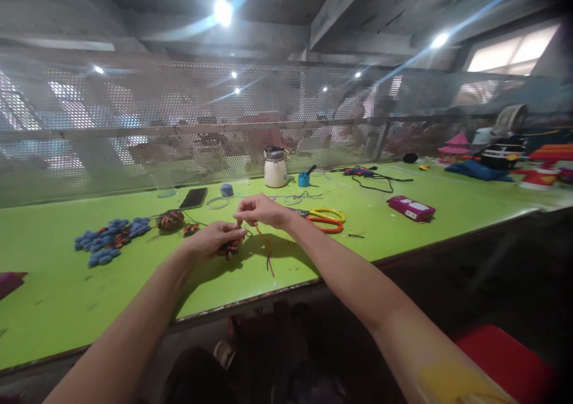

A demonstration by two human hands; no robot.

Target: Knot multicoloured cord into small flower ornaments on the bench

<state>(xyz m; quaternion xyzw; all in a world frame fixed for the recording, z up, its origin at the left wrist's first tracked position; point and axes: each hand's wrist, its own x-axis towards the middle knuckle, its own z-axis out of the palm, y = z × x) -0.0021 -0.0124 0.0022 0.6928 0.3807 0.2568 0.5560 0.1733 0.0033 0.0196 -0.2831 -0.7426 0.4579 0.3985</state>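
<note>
My left hand (210, 238) is closed on a small dark piece of multicolored yarn work (230, 249), held low over the green table. Close above it, my right hand (259, 210) pinches with thumb and forefinger; what lies between those fingertips is too small to make out. Short orange, red and blue yarn ends (269, 261) lie below the right hand. Left of my hands are a ball of brown and orange yarn (170, 221), a small orange and black piece (191, 230) and a cluster of blue knitted flowers (107, 241). Scissors (329, 219) with yellow and red handles lie beyond my right wrist.
On the green table (358, 255) stand a white jar (275, 171) and a blue pot (304, 179). A phone (194, 198), a purple packet (411, 208) and a corded tool (360, 172) lie about. Perforated panels (201, 105) rise behind. A red stool (501, 356) stands at lower right.
</note>
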